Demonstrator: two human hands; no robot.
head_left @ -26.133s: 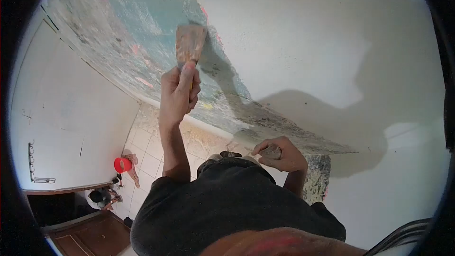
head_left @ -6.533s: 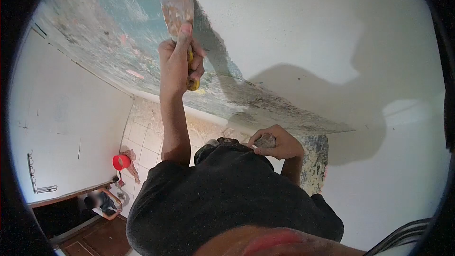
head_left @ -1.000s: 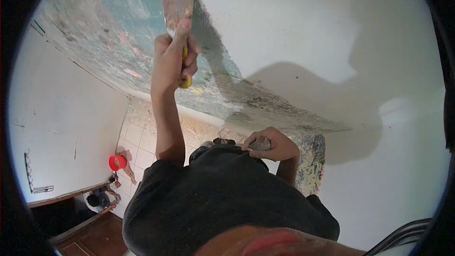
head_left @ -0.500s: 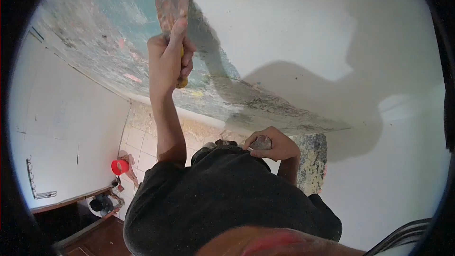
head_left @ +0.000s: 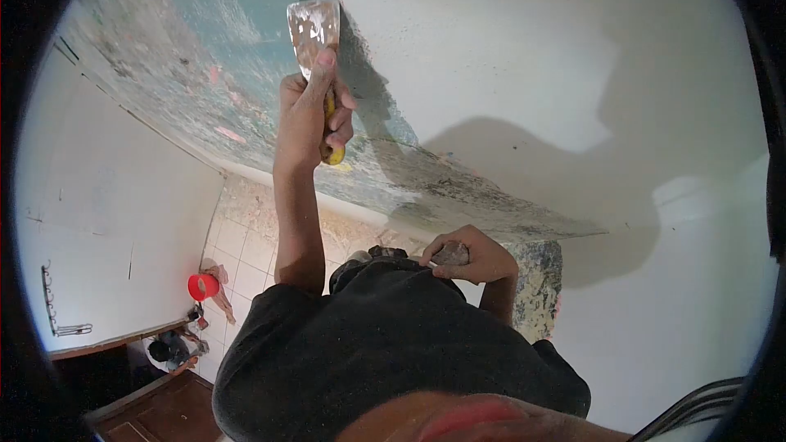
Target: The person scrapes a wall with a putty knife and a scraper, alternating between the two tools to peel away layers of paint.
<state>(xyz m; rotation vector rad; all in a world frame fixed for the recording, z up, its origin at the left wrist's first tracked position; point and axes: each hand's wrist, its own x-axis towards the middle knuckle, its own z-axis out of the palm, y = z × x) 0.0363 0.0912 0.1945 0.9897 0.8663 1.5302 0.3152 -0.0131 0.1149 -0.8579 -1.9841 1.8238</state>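
My left hand (head_left: 315,115) is closed round the yellow handle of a scraper (head_left: 313,33), thumb pressed on the blade's base. The blade, flecked with white, points up at the green, partly bared wall patch (head_left: 221,24), close to the edge of the white wall surface (head_left: 491,41); whether it touches is hard to tell. Lower down, near the front of the dark shirt (head_left: 393,344), my right hand (head_left: 483,255) is closed on a grey, rounded piece (head_left: 451,254).
A mottled narrow surface (head_left: 539,286) stands right of my right hand. At the lower left are a red bucket (head_left: 203,286) on floor tiles, a person (head_left: 172,349) by a brown door (head_left: 155,417), and wall hooks (head_left: 51,299). Black cables (head_left: 696,405) hang lower right.
My left hand and the scraper have moved a little right and down in the view, and the blade has tilted and looks brighter. My right hand has hardly moved.
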